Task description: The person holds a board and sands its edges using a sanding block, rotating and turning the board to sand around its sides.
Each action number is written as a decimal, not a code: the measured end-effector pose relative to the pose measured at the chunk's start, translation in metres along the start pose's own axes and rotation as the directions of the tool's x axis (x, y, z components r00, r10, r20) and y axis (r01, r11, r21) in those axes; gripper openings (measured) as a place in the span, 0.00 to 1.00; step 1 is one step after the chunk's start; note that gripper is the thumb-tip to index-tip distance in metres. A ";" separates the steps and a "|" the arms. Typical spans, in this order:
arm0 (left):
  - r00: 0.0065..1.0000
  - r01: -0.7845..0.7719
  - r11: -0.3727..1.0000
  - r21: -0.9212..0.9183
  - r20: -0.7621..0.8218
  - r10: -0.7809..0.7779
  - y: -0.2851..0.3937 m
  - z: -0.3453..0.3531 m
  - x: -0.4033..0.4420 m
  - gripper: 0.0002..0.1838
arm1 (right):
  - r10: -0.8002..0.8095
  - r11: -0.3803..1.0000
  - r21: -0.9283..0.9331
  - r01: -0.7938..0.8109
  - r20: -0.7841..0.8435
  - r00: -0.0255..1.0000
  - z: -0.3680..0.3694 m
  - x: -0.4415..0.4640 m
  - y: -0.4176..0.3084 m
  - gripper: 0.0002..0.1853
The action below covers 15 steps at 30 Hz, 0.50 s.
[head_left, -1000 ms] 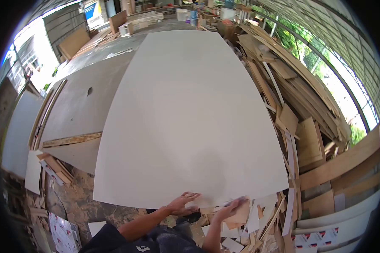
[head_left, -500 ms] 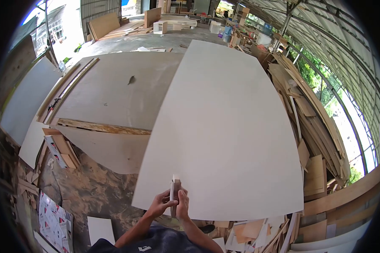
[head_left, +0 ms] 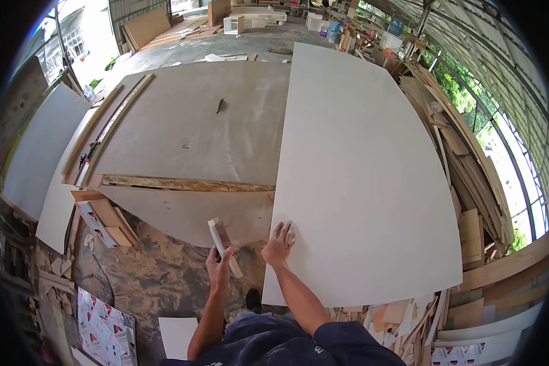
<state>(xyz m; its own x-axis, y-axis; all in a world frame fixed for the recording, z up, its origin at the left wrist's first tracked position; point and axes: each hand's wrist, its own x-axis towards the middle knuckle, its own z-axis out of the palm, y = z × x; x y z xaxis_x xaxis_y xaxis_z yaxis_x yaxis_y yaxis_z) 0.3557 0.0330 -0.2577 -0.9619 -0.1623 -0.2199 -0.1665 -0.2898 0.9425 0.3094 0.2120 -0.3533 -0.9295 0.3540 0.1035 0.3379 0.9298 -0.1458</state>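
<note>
My left hand (head_left: 218, 268) is wrapped round a short wooden block (head_left: 216, 230), which has a pale narrow side and a browner face. It holds the block tilted, just left of a large white panel (head_left: 360, 165). On that panel, near its left edge, lies my right hand (head_left: 280, 243), its dusty fingers stretched out and nothing visible in them. The panel's near edge is close to my body.
Left of the panel is a grey-brown board surface (head_left: 183, 128) with a rough timber strip (head_left: 183, 182) along its front. Stacked offcuts (head_left: 463, 152) line the right side. Scraps (head_left: 390, 317) lie below the panel. A patterned board (head_left: 107, 326) rests at lower left.
Both hands were together on the block over the panel. Now the left hand alone holds it, further left, and the right hand is on the panel. The panel appears further right in view.
</note>
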 end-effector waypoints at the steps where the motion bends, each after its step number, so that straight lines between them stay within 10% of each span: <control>1: 1.000 -0.004 1.000 -0.009 -0.003 0.004 0.003 0.004 0.001 0.20 | -0.025 0.999 0.025 0.025 -0.014 1.000 -0.003 -0.002 0.004 0.50; 4: 0.996 0.081 0.995 0.053 0.038 -0.083 0.002 0.012 -0.002 0.21 | -0.024 0.975 0.220 0.010 0.060 0.998 -0.023 -0.018 0.029 0.48; 6: 0.995 0.070 0.995 0.065 0.064 -0.074 -0.007 0.011 0.007 0.21 | -0.033 0.999 -0.008 0.034 0.070 0.997 -0.006 -0.036 0.066 0.48; 15: 0.995 0.041 0.980 0.192 0.084 -0.059 -0.006 0.050 0.054 0.20 | -0.125 0.991 0.055 0.123 0.025 0.992 -0.079 -0.159 0.273 0.34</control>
<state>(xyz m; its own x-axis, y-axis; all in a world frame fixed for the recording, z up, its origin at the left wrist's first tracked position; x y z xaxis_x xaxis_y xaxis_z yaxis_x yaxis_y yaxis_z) 0.2939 0.0732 -0.2624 -0.9653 -0.0653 -0.2528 -0.2449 -0.1093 0.9634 0.5611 0.4175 -0.3318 -0.9678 0.2327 0.0959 0.2123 0.9594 -0.1858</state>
